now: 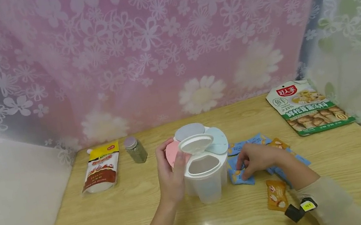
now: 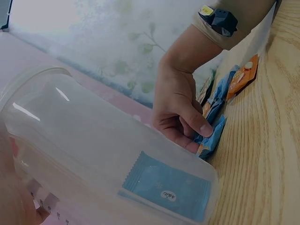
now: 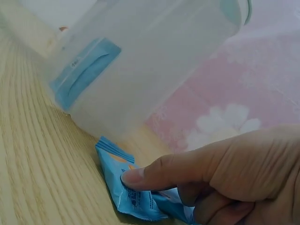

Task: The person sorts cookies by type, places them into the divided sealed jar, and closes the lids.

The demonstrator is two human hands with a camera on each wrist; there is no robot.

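My left hand (image 1: 172,178) grips the side of a round, translucent multi-compartment container (image 1: 209,188), its thumb near the pink lid (image 1: 174,152). The front compartment's white lid (image 1: 196,143) stands raised. A blue packet (image 2: 168,187) shows through the wall low inside, in the left wrist view. Just right of the container, my right hand (image 1: 260,157) pinches another blue packet (image 1: 242,178) on the table; in the right wrist view the thumb lies on this packet (image 3: 124,187). More blue packets (image 1: 239,147) and an orange packet (image 1: 279,143) lie around and behind this hand.
A single orange packet (image 1: 276,195) lies nearer the front, by the right sleeve. At the back right is a large green-and-white pouch (image 1: 308,106). A small spice jar (image 1: 135,150) and a brown-and-yellow pouch (image 1: 101,167) are on the left. A floral curtain (image 1: 157,53) hangs behind the table.
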